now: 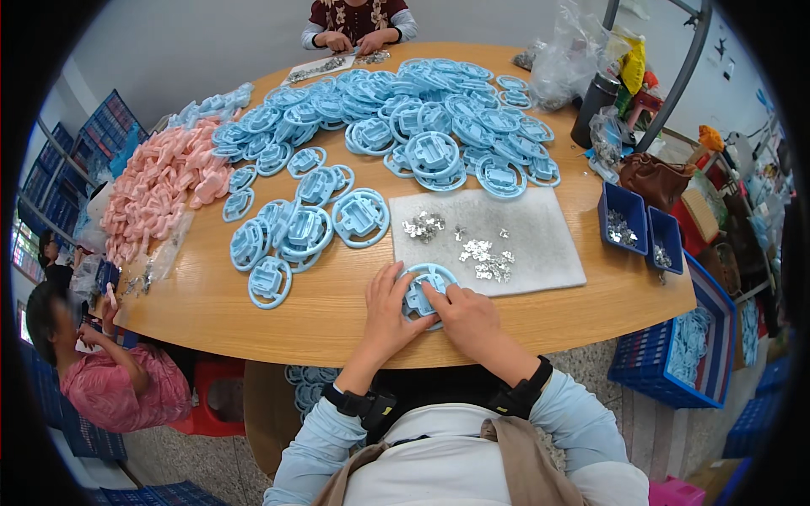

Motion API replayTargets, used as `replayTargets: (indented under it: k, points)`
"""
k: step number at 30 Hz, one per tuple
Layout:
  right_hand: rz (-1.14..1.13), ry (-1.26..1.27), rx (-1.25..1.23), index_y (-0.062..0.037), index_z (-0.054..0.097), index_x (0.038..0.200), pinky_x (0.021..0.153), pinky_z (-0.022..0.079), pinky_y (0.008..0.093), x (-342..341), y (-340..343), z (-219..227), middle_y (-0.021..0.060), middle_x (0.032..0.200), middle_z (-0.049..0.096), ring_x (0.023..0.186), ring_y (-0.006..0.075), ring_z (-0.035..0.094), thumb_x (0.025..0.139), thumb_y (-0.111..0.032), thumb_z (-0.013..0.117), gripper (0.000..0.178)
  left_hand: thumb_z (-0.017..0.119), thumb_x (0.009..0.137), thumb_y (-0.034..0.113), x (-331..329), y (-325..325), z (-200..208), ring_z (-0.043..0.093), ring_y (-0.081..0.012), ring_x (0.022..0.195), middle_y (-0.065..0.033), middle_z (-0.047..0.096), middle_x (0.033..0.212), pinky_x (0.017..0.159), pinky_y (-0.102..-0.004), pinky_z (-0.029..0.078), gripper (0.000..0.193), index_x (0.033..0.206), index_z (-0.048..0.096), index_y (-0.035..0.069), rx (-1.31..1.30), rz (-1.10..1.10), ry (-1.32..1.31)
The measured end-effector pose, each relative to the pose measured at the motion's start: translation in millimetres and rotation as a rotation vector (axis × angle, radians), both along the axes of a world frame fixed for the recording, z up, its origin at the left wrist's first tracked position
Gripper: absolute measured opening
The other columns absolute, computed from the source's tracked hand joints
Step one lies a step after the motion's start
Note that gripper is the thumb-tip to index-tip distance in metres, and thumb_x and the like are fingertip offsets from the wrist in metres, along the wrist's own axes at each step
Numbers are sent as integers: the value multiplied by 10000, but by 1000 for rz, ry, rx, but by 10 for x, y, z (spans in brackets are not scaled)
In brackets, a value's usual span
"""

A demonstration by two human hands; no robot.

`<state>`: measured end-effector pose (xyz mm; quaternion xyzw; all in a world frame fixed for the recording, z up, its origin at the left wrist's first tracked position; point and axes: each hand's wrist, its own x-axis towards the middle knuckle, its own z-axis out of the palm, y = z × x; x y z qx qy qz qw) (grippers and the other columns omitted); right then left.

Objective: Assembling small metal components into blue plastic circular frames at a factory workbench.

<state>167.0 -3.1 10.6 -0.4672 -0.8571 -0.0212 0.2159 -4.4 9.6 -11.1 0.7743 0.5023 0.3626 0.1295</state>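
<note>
A light-blue plastic wheel-shaped part (432,271) lies at the table's front edge, partly on the near left corner of a white foam mat (540,244). My left hand (387,312) grips its left side, fingers along the rim. My right hand (469,320) presses fingertips and thumb onto its middle and right side. Whatever small piece may be under those fingertips is hidden. On the mat, just beyond my hands, are small metal clips (488,261) in a loose scatter and a denser heap of metal pieces (423,226).
Many more blue wheel parts (360,218) are piled across the table's middle and back. Pink plastic parts (164,181) heap up at left. Two blue bins (620,215) with metal pieces and a dark flask (595,110) stand at right. Co-workers sit at the far side and left.
</note>
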Motion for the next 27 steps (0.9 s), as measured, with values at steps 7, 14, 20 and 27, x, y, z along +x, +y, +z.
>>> replayTargets:
  k: [7, 14, 20, 27]
  points:
    - [1, -46, 41, -104, 557, 1204, 552, 489, 308, -13, -9, 29, 54, 803, 567, 669, 196, 606, 753, -167, 602, 457, 824, 576, 255, -2, 7, -25, 341, -367, 1260, -195, 413, 1319, 1040, -469, 252, 700, 1166, 524, 27, 4, 2, -3]
    - [9, -28, 43, -97, 564, 1195, 561, 485, 299, -3, -7, 1, 51, 794, 556, 661, 191, 598, 743, -152, 596, 456, 824, 580, 256, 3, 5, -9, 336, -364, 1265, -196, 406, 1322, 1039, -468, 252, 695, 1163, 525, 27, 0, 1, -8]
    - [7, -21, 39, -92, 568, 1191, 557, 482, 298, -9, -5, 16, 54, 783, 551, 646, 188, 589, 740, -145, 597, 455, 822, 582, 254, 1, 8, 29, 332, -365, 1269, -196, 402, 1326, 1046, -468, 246, 693, 1169, 526, 33, -32, 6, 3]
    - [12, -7, 43, -83, 568, 1193, 544, 477, 293, 3, 18, -18, 54, 776, 546, 635, 181, 582, 735, -147, 602, 465, 821, 578, 252, 12, 26, 27, 331, -370, 1267, -198, 397, 1331, 1045, -468, 250, 694, 1169, 527, 37, -50, 8, -7]
